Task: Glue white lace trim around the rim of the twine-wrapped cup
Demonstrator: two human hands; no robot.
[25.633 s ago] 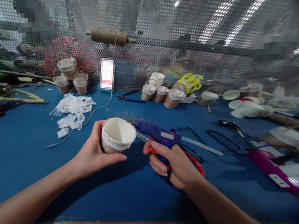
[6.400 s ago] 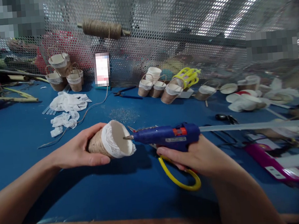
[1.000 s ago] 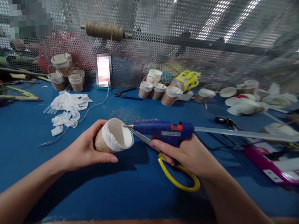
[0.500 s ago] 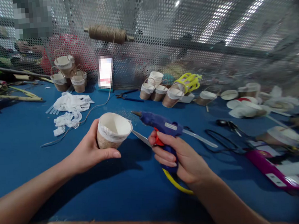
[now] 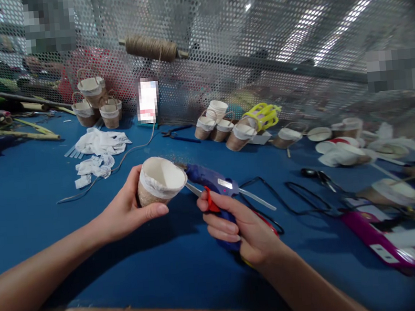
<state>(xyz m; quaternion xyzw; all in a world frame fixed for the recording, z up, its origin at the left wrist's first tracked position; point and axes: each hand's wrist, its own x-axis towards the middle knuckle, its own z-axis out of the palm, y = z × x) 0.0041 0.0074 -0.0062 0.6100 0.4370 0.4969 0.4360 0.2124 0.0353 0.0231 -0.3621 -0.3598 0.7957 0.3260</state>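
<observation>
My left hand (image 5: 130, 202) is wrapped round a small twine-covered cup (image 5: 161, 180) with white lace along its rim. The cup tilts slightly, its white inside facing up. In my right hand (image 5: 236, 220) is a blue glue gun (image 5: 214, 180), a finger at its red trigger and a clear glue stick (image 5: 257, 198) jutting from its back. Its nozzle is at the cup's right outer side, near the rim; whether it touches cannot be told. Scissors (image 5: 193, 189) lie under my right hand, mostly hidden, the blade showing and a bit of the handles.
White lace scraps (image 5: 102, 142) lie at left. Finished-looking cups with handles (image 5: 95, 95) are stacked behind them, more cups (image 5: 241, 132) at back centre. Pliers (image 5: 180, 134) lie near the mesh. A purple power strip (image 5: 374, 236) and black cord (image 5: 297, 198) are at right. A twine roll (image 5: 151, 48) hangs above.
The glue gun has turned from pointing into the cup's mouth to its outer right side, swinging away and then back close. The cup has tipped more upright in my left hand.
</observation>
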